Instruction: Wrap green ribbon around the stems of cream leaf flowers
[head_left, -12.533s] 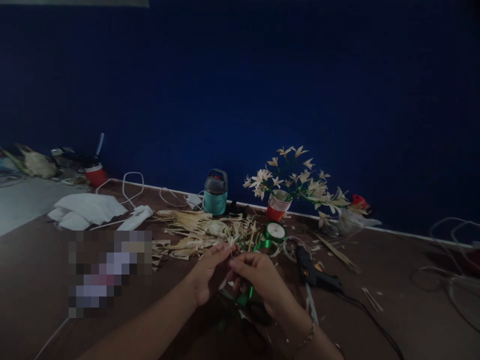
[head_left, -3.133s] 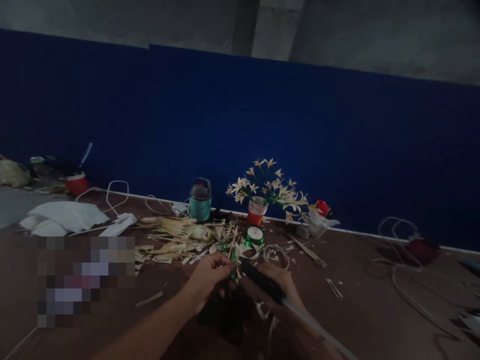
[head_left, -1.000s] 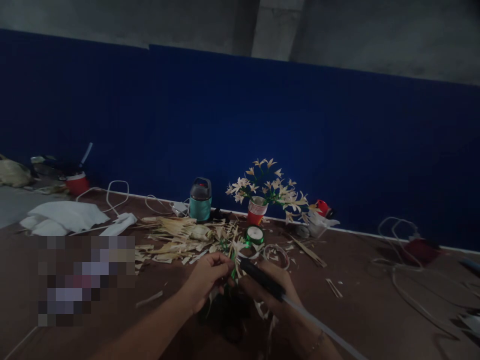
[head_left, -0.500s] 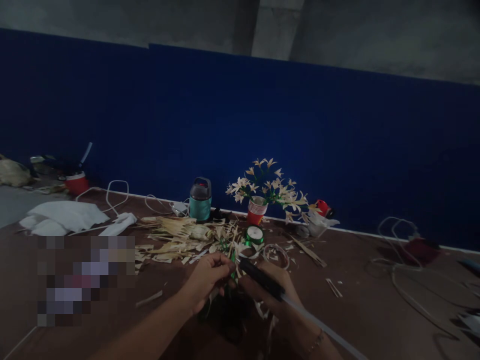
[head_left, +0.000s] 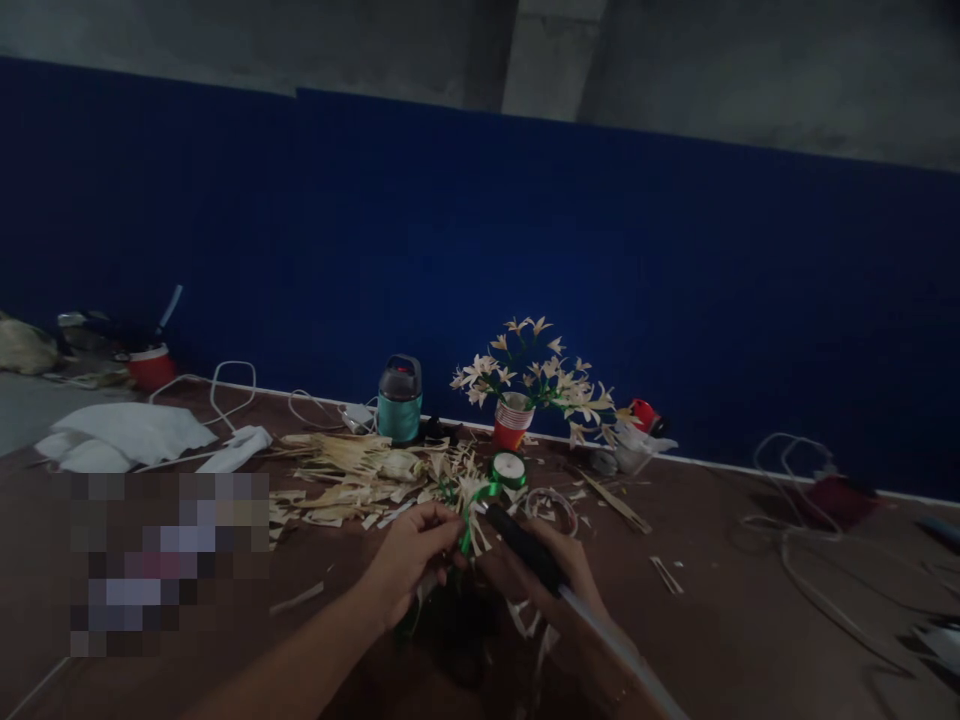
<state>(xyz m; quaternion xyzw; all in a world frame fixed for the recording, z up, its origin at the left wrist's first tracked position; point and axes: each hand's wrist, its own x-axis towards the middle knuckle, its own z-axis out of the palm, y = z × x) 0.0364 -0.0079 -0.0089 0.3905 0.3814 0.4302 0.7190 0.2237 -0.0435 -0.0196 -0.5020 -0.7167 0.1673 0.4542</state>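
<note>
My left hand (head_left: 411, 560) is closed in a pinch on a small straw flower wrapped with green ribbon (head_left: 466, 528), held just above the brown floor. My right hand (head_left: 551, 570) grips a black glue gun (head_left: 525, 545), its nozzle pointing at the flower, with a pale glue stick (head_left: 622, 650) jutting back toward me. The two hands almost touch. A roll of green ribbon (head_left: 508, 468) lies just beyond them, beside a heap of dried straw strips (head_left: 360, 475).
A red paper cup of finished straw flowers (head_left: 513, 420) and a teal jar (head_left: 399, 398) stand by the blue wall. White cloth (head_left: 127, 436) lies at the left, a red cup (head_left: 150, 366) farther left. Cables (head_left: 810, 540) loop at the right. Straw scraps litter the floor.
In the oldest frame the glue gun lay on the floor to the right; now my right hand holds it. Over the last second the gun tilted slightly and the flower rose a little.
</note>
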